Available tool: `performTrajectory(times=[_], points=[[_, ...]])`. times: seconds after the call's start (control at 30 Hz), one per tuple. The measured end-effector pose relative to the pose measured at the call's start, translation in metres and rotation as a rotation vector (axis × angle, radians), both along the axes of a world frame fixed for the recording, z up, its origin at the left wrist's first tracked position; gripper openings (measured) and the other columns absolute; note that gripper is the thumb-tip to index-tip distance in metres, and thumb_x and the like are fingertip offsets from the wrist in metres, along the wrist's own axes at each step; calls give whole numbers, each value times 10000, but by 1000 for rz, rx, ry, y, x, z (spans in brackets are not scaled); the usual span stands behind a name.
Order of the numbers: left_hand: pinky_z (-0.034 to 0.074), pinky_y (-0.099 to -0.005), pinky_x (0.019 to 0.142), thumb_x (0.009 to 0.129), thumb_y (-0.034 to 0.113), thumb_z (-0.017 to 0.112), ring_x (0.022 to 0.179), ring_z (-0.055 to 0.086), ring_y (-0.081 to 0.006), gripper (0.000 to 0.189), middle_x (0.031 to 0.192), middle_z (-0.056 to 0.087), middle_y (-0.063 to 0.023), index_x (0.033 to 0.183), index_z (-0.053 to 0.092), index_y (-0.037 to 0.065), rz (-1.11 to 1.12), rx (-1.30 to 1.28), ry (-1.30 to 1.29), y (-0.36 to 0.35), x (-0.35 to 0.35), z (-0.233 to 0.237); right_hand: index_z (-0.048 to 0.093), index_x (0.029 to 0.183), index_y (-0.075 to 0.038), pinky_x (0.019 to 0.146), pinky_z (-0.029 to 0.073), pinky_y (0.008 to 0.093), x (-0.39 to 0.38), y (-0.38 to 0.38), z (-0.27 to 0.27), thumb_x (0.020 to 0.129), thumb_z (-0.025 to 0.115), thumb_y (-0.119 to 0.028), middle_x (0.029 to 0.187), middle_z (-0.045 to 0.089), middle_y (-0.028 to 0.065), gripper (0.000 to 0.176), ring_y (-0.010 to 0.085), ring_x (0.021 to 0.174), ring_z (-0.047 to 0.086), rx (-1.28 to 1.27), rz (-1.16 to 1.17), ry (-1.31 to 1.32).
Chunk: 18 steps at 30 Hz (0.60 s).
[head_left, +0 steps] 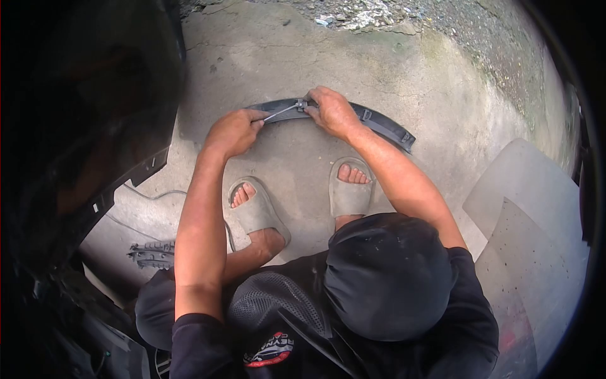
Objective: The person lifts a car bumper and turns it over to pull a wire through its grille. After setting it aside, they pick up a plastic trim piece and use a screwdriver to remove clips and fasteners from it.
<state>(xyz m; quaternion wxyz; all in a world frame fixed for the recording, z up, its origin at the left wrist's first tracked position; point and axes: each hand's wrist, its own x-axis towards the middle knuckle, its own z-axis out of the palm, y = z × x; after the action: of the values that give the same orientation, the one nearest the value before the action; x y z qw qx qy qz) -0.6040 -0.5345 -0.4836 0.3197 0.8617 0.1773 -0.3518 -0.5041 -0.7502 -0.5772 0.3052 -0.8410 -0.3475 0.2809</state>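
A curved dark plastic trim strip [385,127] lies across the concrete in front of my feet, with small clips along its inner face. My right hand [332,114] grips it near the middle, fingers and thumb closed right beside a grey clip [301,105]. At the strip's left part is my left hand [233,132], closed around a slim metal-shafted screwdriver [281,113]. Its shaft points right and its tip meets the clip. The handle is hidden in my fingers. The strip's left end is partly covered by that hand.
A large dark glossy panel [120,114] fills the left side. Near my left arm lies a black ribbed plastic part [151,254], with a thin cable [151,197] on the floor. Grey sheets [536,189] are at right. My sandalled feet [350,189] stand close behind the strip.
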Motion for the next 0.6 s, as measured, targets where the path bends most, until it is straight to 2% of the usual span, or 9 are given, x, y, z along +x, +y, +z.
performTrajectory(times=[0.27,0.6], points=[[475,-395,932,947,205,554,1024,673,-291,312,1107,706,-143,1222,683,131,10,53,64,-5,8,5,598,993,-27,831,483,456,3,-1,0,838,674,-136,980,599,174,205,381,970,599,8,30,28],[475,-381,927,938,187,557,1008,675,-296,306,1102,708,-146,1207,689,123,-6,4,32,0,8,-2,601,975,-29,833,480,454,6,0,4,845,672,-149,970,606,167,191,373,971,599,17,28,59]])
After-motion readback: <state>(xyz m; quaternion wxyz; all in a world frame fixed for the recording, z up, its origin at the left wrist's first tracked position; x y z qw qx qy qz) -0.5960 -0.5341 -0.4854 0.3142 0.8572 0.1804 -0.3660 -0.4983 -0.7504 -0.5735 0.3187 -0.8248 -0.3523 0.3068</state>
